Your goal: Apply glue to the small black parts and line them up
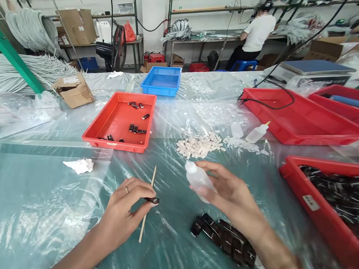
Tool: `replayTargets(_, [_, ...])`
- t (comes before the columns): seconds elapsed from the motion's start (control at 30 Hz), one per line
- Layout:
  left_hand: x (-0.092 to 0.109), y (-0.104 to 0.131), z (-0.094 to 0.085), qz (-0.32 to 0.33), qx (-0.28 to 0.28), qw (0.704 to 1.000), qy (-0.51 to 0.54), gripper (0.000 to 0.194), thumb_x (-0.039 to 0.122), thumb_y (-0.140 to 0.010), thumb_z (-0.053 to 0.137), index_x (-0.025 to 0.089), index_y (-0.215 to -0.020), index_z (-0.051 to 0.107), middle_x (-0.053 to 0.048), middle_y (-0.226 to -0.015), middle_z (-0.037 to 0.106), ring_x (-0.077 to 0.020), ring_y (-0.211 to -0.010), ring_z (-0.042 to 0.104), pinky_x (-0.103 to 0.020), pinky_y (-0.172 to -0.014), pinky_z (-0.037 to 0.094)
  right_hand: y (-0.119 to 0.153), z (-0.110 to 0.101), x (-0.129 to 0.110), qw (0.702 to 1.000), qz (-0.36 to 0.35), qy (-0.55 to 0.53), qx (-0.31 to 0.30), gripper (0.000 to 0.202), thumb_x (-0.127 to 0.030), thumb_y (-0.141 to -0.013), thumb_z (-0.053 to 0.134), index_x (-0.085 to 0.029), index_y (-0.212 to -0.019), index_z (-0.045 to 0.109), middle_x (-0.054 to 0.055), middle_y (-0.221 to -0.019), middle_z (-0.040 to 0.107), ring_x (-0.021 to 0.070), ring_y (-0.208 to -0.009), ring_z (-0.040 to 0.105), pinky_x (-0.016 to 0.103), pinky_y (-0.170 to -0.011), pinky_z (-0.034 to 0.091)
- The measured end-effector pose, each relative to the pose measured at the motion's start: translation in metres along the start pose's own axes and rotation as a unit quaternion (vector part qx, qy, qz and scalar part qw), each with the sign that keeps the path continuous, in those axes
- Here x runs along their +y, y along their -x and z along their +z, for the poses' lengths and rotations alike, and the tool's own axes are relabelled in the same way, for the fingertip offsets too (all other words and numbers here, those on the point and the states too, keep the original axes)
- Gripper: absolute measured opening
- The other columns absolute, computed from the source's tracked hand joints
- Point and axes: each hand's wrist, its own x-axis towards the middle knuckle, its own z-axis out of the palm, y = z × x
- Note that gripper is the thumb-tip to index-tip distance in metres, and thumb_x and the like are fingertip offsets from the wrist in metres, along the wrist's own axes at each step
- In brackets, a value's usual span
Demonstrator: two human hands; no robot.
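My left hand (128,204) pinches a small black plastic part (152,200) between thumb and fingertips. A thin wooden stick (153,176) lies on the plastic-covered table beneath it. In my right hand (234,195) is a translucent white squeeze bottle (199,180), tilted with its cap end toward the upper left. Below that hand, several black parts (223,239) lie in a row on the table. A pile of small white pieces (200,145) sits beyond the bottle.
A red tray (104,128) with several black parts stands ahead on the left, a blue tray (161,80) behind it. At right, a red bin (295,185) is full of black parts. Another squeeze bottle (256,133) lies beyond the pile. Crumpled tissue (79,165) lies left.
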Motion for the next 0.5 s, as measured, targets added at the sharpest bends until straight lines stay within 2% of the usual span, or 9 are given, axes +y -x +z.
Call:
replayTargets(0.1, [-0.002, 0.001, 0.002, 0.002, 0.005, 1.0, -0.004, 0.013, 0.018, -0.103, 0.071, 0.03, -0.103, 0.071, 0.0, -0.093, 0.081, -0.0211, -0.083, 0.079, -0.036, -0.077, 0.066, -0.011, 0.002, 0.025, 0.999, -0.006, 0.036, 0.007, 0.036, -0.037, -0.096, 0.074, -0.019, -0.125, 0.064, 0.008, -0.111, 0.083, 0.0205, -0.102, 0.083, 0.031, -0.09, 0.067])
replayTargets(0.2, [-0.007, 0.003, 0.004, 0.001, 0.019, 1.0, -0.01, 0.007, 0.025, -0.103, 0.071, 0.031, -0.101, 0.073, 0.0, -0.092, 0.082, -0.0215, -0.081, 0.08, -0.035, -0.078, 0.067, -0.017, 0.007, 0.044, 0.995, -0.023, 0.096, 0.024, 0.022, -0.031, -0.096, 0.069, -0.022, -0.116, 0.064, 0.004, -0.114, 0.08, 0.02, -0.112, 0.081, 0.038, -0.107, 0.063])
replayTargets(0.3, [-0.013, 0.006, 0.005, -0.01, 0.01, 1.0, -0.022, 0.006, 0.035, -0.105, 0.069, 0.033, -0.102, 0.074, 0.0, -0.094, 0.082, -0.0222, -0.084, 0.08, -0.035, -0.081, 0.068, -0.022, 0.009, 0.056, 0.99, -0.024, 0.139, 0.017, 0.025, -0.035, -0.092, 0.078, -0.027, -0.113, 0.067, 0.001, -0.113, 0.081, 0.0224, -0.11, 0.081, 0.04, -0.104, 0.064])
replayTargets(0.4, [-0.017, 0.009, 0.005, -0.027, -0.008, 0.999, -0.034, 0.008, 0.038, -0.106, 0.068, 0.033, -0.104, 0.074, 0.0, -0.097, 0.082, -0.021, -0.087, 0.08, -0.033, -0.085, 0.067, -0.029, -0.001, 0.068, 0.986, -0.031, 0.162, -0.013, 0.044, -0.042, -0.081, 0.091, -0.031, -0.118, 0.071, 0.002, -0.119, 0.082, 0.0255, -0.111, 0.08, 0.039, -0.098, 0.067])
replayTargets(0.43, [-0.017, 0.009, 0.005, -0.028, -0.009, 0.999, -0.034, 0.008, 0.038, -0.106, 0.068, 0.033, -0.105, 0.074, 0.0, -0.098, 0.082, -0.0204, -0.087, 0.08, -0.032, -0.085, 0.066, -0.032, -0.008, 0.072, 0.985, -0.033, 0.168, -0.017, 0.047, -0.043, -0.081, 0.091, -0.031, -0.122, 0.072, 0.003, -0.122, 0.082, 0.0257, -0.113, 0.079, 0.039, -0.1, 0.066])
replayTargets(0.5, [-0.018, 0.009, 0.005, -0.025, -0.009, 0.999, -0.028, 0.007, 0.037, -0.106, 0.069, 0.032, -0.105, 0.073, 0.001, -0.099, 0.081, -0.0191, -0.088, 0.079, -0.03, -0.085, 0.066, -0.039, -0.025, 0.081, 0.981, -0.03, 0.19, 0.002, 0.041, -0.043, -0.09, 0.083, -0.028, -0.127, 0.072, 0.007, -0.128, 0.079, 0.0255, -0.116, 0.077, 0.041, -0.104, 0.063])
